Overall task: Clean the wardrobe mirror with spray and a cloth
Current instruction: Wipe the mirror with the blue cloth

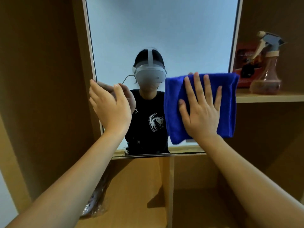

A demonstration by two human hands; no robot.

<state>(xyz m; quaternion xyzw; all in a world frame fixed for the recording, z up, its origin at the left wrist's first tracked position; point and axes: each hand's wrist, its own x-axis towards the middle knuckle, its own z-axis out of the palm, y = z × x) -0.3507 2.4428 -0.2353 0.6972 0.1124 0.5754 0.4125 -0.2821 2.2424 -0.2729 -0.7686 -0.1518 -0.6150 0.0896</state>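
The mirror (161, 30) stands upright in a wooden wardrobe and reflects a person in a headset and a black shirt. My left hand (110, 109) holds the mirror's left edge, with the thumb on the glass and the fingers around the frame. My right hand (200, 111) lies flat with spread fingers on a folded blue cloth (227, 102), pressing it against the lower right part of the glass. The spray bottle (267, 66), pinkish clear with a grey trigger head, stands on the shelf to the right of the mirror, untouched.
A red box (245, 63) stands behind the spray bottle on the right shelf (271, 97). Below the mirror are open wooden compartments split by a vertical divider (169, 186). A crinkled plastic wrapper (95, 204) lies in the lower left compartment.
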